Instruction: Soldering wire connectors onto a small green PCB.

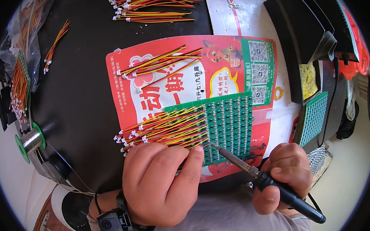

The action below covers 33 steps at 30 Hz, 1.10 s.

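Note:
A green circuit board panel [229,121] lies on a red printed sheet, with rows of small parts across it. Red, yellow and black connector wires [169,127] with white plugs lie over its left part, their bare ends reaching a column of pads. My left hand [161,183] is closed in a pinch at the lower wires, fingertips by the board; its thumb is mostly hidden. My right hand [286,173] grips a soldering iron [289,195] by its black handle. The iron's tip points up-left and is close to the wire ends; contact cannot be made out.
Loose wires [161,66] rest on the red sheet [117,94], and more bundles [154,6] lie behind. A solder spool [30,141] stands at the left. At right are a yellow sponge [310,84], a black stand [289,30] and stacked green boards [314,119].

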{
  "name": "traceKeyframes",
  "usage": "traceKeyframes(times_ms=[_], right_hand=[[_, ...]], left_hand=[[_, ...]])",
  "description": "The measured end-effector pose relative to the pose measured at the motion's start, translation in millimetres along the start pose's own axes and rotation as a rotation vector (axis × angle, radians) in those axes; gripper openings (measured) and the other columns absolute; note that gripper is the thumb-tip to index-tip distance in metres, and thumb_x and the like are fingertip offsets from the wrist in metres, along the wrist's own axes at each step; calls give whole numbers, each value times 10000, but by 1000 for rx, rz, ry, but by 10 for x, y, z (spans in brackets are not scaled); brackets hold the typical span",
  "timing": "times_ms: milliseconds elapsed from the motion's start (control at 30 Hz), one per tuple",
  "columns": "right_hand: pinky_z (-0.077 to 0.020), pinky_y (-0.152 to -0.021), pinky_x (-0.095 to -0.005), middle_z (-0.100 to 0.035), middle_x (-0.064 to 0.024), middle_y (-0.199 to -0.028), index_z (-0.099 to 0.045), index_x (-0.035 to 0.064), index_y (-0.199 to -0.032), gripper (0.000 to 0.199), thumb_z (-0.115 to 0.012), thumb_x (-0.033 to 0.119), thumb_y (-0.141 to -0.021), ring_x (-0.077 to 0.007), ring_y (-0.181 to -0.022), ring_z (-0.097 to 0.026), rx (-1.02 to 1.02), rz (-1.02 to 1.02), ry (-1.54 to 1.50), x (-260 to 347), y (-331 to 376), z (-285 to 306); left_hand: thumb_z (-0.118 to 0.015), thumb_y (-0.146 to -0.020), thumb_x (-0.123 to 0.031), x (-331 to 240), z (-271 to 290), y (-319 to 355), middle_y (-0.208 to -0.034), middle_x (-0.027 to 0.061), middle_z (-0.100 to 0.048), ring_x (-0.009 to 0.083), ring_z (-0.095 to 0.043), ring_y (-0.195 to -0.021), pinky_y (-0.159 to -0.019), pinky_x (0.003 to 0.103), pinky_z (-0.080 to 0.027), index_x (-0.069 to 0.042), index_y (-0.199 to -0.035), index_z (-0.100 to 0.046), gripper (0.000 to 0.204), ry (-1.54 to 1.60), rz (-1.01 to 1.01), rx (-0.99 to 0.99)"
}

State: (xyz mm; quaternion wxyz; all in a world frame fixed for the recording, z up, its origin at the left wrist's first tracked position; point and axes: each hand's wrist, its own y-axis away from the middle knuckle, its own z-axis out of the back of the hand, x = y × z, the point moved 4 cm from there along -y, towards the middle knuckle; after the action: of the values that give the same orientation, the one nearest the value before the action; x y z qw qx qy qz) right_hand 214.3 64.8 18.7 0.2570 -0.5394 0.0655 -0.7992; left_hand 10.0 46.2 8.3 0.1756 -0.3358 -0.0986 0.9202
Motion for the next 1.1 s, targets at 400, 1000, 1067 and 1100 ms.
traceKeyframes(times_ms=[400,1000,1067,1100], right_hand=[[-428,-447,-304,-548,-46,-648,-563,1,-935,333,-811,153,-773,-188,-518,-517,11,-6,32,4,-3,-15],[-486,-528,-350,-559,-77,-710,-562,8,-966,285,-758,136,-803,-220,-573,-548,2,40,62,41,25,16],[-487,-530,-350,-565,-82,-711,-563,7,-970,284,-754,129,-800,-224,-572,-551,19,63,81,47,3,-2],[-487,-532,-349,-571,-87,-712,-563,6,-974,283,-751,121,-797,-228,-572,-554,39,65,105,74,-13,-11]], left_hand=[[-737,-637,120,-6,-16,-9,-765,104,-602,263,-554,-646,-576,348,-455,62,-927,-712,296,-2,12,18],[-739,-612,109,-3,24,3,-808,107,-603,301,-578,-708,-606,379,-474,43,-923,-719,319,7,35,-63],[-738,-619,105,7,25,26,-811,100,-604,299,-584,-724,-621,379,-480,32,-915,-719,305,4,44,-61],[-737,-627,100,6,36,24,-813,92,-605,296,-590,-740,-637,380,-485,20,-907,-720,291,17,58,-46]])
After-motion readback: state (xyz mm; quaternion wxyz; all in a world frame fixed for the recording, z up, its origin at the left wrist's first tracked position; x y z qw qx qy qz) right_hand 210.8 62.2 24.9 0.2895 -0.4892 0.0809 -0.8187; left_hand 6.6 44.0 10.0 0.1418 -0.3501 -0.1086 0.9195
